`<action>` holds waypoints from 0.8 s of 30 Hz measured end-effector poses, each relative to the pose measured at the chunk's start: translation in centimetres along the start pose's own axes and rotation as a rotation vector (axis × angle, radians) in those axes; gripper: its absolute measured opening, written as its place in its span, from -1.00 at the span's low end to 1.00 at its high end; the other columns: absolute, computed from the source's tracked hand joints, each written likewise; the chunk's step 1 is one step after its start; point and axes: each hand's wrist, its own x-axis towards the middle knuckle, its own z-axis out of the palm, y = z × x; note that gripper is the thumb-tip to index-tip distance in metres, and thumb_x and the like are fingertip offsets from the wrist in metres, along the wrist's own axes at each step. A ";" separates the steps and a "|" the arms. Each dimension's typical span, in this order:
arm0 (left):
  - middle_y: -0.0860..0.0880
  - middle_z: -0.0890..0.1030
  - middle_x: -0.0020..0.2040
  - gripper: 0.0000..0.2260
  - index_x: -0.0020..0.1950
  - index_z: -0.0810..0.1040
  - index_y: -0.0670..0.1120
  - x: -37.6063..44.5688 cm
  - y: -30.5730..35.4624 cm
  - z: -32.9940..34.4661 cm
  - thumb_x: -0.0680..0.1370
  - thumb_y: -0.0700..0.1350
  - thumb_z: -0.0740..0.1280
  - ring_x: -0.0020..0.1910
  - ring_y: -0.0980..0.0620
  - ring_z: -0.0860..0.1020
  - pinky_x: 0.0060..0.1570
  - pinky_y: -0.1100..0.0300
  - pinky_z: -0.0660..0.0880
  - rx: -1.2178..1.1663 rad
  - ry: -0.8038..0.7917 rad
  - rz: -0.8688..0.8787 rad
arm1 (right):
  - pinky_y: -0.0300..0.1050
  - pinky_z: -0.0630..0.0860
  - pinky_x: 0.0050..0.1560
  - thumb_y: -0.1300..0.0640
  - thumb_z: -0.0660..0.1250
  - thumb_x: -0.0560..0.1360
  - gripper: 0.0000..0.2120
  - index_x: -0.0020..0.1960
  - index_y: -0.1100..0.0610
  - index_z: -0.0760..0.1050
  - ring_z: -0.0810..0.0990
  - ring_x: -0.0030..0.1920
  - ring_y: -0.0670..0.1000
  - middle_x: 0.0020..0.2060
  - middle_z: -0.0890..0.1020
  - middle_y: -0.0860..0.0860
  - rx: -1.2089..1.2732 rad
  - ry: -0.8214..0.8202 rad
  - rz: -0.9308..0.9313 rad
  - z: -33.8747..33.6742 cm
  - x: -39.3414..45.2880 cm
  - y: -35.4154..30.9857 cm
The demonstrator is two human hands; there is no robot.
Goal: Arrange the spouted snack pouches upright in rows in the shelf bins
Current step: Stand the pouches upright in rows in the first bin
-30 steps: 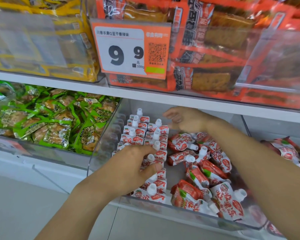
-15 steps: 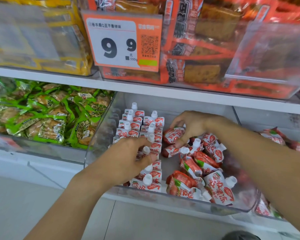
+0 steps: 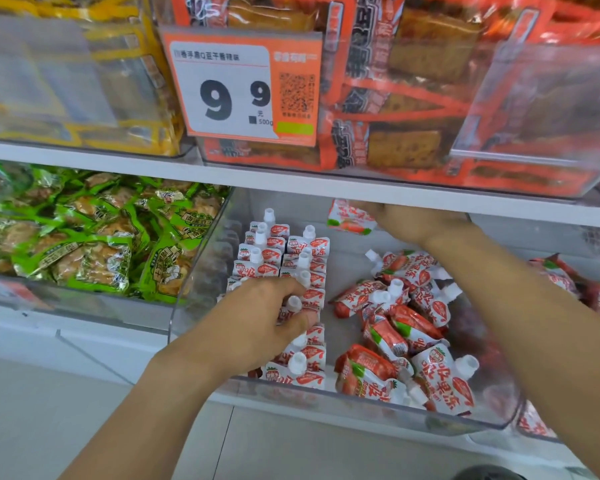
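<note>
Head view, nearest first: two bare forearms reaching up from the lower edge into a clear shelf bin (image 3: 361, 408). Left hand (image 3: 267, 320) palm down over the upright rows of pouches (image 3: 291, 258) on the bin's left side, fingers curled around the capped spouts in the middle of the rows, thumb pressed against a pouch face. Right of it, on the bin floor, a loose heap of red and white pouches (image 3: 402, 337) lying on their sides, spouts pointing every way. Further in, right forearm stretched diagonally over that heap, wrist bent, right hand (image 3: 413, 221) up near the bin's back wall just under the shelf edge, fingers closed on a single pouch (image 3: 350, 218) held in the air, clear of the rows. Left of the bin, green snack packets (image 3: 84, 237) in a neighbouring bin. Beyond and above, white shelf board with an orange price tag (image 3: 243, 88) reading 9.9, orange packets (image 3: 413, 81) behind it, yellow packets (image 3: 66, 81) at far left.
</note>
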 end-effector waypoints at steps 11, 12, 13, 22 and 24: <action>0.10 0.63 0.16 -0.65 0.25 0.55 0.08 0.3 -0.2 0.3 0.54 0.20 0.29 0.10 0.14 0.57 0.09 0.15 0.52 -0.013 0.008 0.017 | -0.17 0.28 -0.09 0.00 0.32 0.58 -0.71 0.25 0.09 0.51 0.57 0.10 0.15 0.09 0.64 0.10 -0.324 -0.089 -0.106 5.1 2.5 0.0; 0.09 0.64 0.13 -0.65 0.23 0.55 0.07 0.3 -0.3 0.3 0.53 0.20 0.29 0.08 0.13 0.58 0.07 0.13 0.53 -0.015 0.008 0.018 | -0.17 0.29 -0.09 -0.03 0.30 0.59 -0.72 0.23 0.08 0.53 0.58 0.09 0.15 0.07 0.65 0.09 -0.343 -0.052 -0.142 5.1 2.5 -0.3; 0.08 0.64 0.11 -0.66 0.21 0.56 0.07 0.3 -0.3 0.2 0.53 0.21 0.28 0.06 0.12 0.58 0.06 0.12 0.53 -0.018 0.009 0.019 | -0.15 0.31 -0.10 -0.05 0.27 0.60 -0.73 0.20 0.07 0.54 0.58 0.06 0.14 0.03 0.65 0.07 -0.356 -0.018 -0.172 5.2 2.6 -0.7; 0.09 0.65 0.04 -0.67 0.22 0.56 0.05 0.1 -0.6 0.2 0.54 0.18 0.29 -0.01 0.14 0.59 0.00 0.12 0.55 -0.039 0.014 0.033 | -0.07 0.46 -0.07 -0.01 0.39 0.53 -0.76 -0.04 0.18 0.65 0.61 -0.05 0.14 -0.11 0.68 0.10 -0.361 -0.146 -0.147 6.2 2.7 -0.9; 0.08 0.65 0.03 -0.67 0.21 0.55 0.06 0.1 -0.7 0.1 0.54 0.18 0.29 -0.02 0.13 0.59 -0.01 0.11 0.55 -0.047 0.013 0.030 | -0.10 0.50 0.00 0.02 0.41 0.52 -0.81 0.02 0.13 0.66 0.62 -0.03 0.10 -0.07 0.69 0.05 -0.337 -0.136 -0.146 5.6 2.3 -1.1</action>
